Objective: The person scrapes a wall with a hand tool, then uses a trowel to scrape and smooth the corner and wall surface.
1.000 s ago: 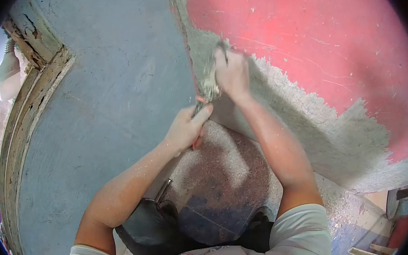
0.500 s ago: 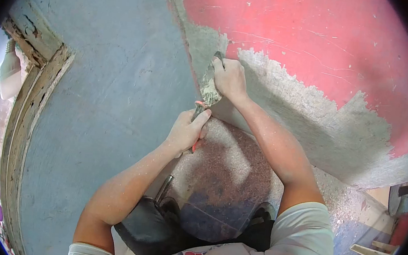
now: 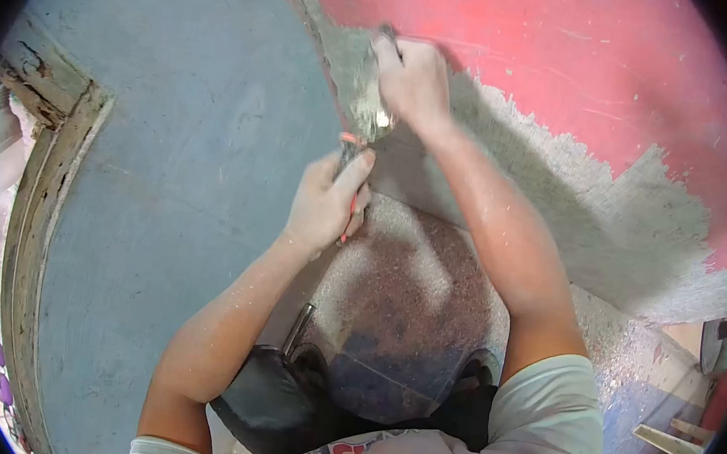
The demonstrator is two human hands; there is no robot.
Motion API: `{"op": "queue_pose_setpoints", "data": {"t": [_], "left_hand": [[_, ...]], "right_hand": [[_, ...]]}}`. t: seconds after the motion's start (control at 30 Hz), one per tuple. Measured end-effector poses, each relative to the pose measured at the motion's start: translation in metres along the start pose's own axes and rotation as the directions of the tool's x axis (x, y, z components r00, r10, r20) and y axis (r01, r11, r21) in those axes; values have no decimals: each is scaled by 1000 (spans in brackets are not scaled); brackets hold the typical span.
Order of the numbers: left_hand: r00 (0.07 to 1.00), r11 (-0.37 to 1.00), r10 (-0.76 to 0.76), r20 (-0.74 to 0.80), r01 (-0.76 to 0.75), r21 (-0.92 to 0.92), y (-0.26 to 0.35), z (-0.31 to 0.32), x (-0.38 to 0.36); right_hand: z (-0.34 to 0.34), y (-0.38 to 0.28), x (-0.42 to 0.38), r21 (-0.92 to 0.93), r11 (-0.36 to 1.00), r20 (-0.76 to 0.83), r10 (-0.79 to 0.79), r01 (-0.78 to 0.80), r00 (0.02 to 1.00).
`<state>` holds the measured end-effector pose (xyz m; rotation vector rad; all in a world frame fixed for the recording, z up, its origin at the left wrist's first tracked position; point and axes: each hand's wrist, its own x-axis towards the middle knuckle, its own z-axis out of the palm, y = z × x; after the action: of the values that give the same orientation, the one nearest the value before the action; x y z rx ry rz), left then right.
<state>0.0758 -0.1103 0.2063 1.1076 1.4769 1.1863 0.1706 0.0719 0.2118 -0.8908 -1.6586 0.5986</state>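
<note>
My right hand (image 3: 417,80) is closed round the dark handle of a scraper (image 3: 387,32), blurred by motion, beside the corner between the two walls. Pale, bare plaster (image 3: 551,157) borders the red paint (image 3: 519,33) on the right wall. My left hand (image 3: 332,194) grips a tool with a red and dark handle (image 3: 352,139), close to the blue-grey wall (image 3: 170,167), just below my right hand. What the far end of this tool touches cannot be made out.
A worn wooden frame (image 3: 35,224) runs down the left side, with a light bulb (image 3: 5,139) beyond it. Speckled floor (image 3: 401,291) lies below my hands. At the lower right stands a pale piece of furniture (image 3: 669,444).
Both my hands have moved upward along the corner with their tools, and the view has shifted slightly. Each hand keeps its grip.
</note>
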Motion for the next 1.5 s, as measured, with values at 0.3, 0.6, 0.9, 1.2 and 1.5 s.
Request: {"op": "queue_pose_setpoints", "data": {"t": [0.3, 0.6, 0.9, 1.2, 1.5], "left_hand": [[993, 993, -117, 18, 116, 26, -15, -1, -7], [992, 993, -118, 49, 119, -21, -32, -3, -3], [954, 971, -183, 238, 137, 196, -21, -43, 35], [865, 907, -306, 398, 392, -154, -115, -18, 30], [893, 621, 30, 449, 335, -709, -207, 18, 8]], "right_hand": [[6, 14, -18, -38, 999, 72, -11, 14, 997], [8, 11, -30, -76, 986, 147, 155, -145, 977], [15, -2, -14, 35, 999, -37, 28, -27, 999], [2, 63, -118, -135, 936, -56, 321, -326, 945], [4, 34, -107, 301, 905, -82, 340, -302, 937]]}}
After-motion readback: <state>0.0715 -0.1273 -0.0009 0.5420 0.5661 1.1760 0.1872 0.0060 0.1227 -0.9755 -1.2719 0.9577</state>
